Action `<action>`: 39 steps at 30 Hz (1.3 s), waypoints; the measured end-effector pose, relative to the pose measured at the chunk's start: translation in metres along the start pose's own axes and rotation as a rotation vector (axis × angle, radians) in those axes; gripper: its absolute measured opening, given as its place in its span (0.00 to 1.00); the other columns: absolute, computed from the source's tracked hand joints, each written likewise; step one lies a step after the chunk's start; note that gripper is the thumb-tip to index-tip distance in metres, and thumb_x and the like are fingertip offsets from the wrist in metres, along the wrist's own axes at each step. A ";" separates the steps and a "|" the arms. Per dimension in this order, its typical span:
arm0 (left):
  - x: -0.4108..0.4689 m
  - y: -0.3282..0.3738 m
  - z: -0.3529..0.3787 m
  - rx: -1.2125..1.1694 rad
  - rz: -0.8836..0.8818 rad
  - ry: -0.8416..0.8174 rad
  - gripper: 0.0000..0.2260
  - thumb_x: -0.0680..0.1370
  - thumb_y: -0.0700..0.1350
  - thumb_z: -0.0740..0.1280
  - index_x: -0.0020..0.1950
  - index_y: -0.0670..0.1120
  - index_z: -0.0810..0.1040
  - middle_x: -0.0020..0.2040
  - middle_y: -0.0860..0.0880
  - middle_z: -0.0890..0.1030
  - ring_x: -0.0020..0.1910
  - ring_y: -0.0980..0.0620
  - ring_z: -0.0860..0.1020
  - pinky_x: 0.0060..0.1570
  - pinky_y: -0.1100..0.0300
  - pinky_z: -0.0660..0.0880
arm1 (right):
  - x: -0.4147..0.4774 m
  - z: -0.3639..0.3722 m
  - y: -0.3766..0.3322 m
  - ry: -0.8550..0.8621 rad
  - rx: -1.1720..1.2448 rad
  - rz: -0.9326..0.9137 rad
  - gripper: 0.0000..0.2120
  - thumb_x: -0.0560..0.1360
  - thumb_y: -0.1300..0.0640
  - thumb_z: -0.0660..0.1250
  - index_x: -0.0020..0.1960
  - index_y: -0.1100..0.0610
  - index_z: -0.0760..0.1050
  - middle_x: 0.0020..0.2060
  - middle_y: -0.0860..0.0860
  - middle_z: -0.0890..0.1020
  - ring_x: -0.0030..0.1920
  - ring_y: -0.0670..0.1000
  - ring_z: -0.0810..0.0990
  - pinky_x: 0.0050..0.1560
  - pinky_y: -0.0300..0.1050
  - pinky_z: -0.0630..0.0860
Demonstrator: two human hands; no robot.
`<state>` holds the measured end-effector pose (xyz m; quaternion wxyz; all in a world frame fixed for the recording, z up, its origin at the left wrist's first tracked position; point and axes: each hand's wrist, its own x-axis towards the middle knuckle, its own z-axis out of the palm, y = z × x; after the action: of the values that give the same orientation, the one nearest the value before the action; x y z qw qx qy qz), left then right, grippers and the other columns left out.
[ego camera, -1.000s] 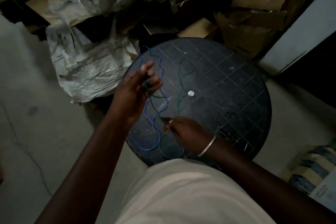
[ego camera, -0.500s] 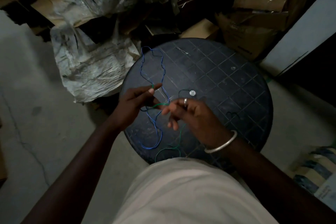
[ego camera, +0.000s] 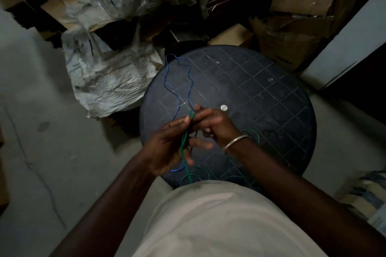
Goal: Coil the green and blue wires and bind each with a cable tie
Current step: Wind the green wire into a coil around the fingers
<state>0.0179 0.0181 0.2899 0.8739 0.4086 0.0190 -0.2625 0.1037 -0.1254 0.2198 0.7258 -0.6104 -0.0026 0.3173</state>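
Note:
A round dark stool top (ego camera: 261, 94) with a grid pattern stands in front of me. The blue wire (ego camera: 189, 77) lies in a long loose loop along its left side. My left hand (ego camera: 167, 146) and my right hand (ego camera: 215, 123) meet over the near left part of the top. Both pinch the green wire (ego camera: 184, 142), which runs doubled between the fingertips and trails down to loose loops (ego camera: 195, 177) at the near edge. A thin cable tie (ego camera: 213, 60) lies at the far side of the top.
A small silver disc (ego camera: 223, 107) sits at the top's centre. Crumpled plastic sheeting (ego camera: 108, 73) and cardboard boxes (ego camera: 292, 27) crowd the far side. A white panel (ego camera: 351, 44) leans at the right. Bare concrete floor (ego camera: 52, 152) lies to the left.
My right hand rose from the near edge of the top to meet my left hand. The green wire got drawn up and doubled between both hands.

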 end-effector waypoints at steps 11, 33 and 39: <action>0.030 0.029 -0.031 0.225 0.304 0.315 0.22 0.84 0.51 0.55 0.78 0.51 0.65 0.78 0.48 0.68 0.74 0.44 0.70 0.71 0.40 0.69 | -0.063 0.005 0.025 -0.290 -0.336 0.057 0.16 0.84 0.57 0.59 0.41 0.58 0.79 0.28 0.53 0.75 0.29 0.47 0.73 0.34 0.35 0.71; 0.006 0.008 0.012 -0.038 -0.144 -0.212 0.22 0.85 0.46 0.51 0.77 0.39 0.65 0.28 0.42 0.75 0.30 0.40 0.83 0.48 0.41 0.82 | -0.029 -0.028 -0.065 0.129 0.141 -0.100 0.18 0.81 0.50 0.65 0.33 0.52 0.78 0.27 0.50 0.61 0.22 0.45 0.57 0.22 0.35 0.54; 0.024 0.012 0.025 -0.201 0.047 -0.199 0.24 0.85 0.50 0.45 0.81 0.49 0.57 0.80 0.40 0.61 0.75 0.33 0.66 0.57 0.41 0.78 | -0.046 0.002 -0.026 -0.033 -0.016 0.166 0.15 0.81 0.67 0.62 0.39 0.53 0.77 0.26 0.44 0.79 0.25 0.38 0.75 0.25 0.31 0.71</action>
<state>0.0395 -0.0041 0.3086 0.9140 0.2911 -0.0510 -0.2781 0.0781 -0.1463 0.2609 0.6919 -0.6089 0.0336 0.3865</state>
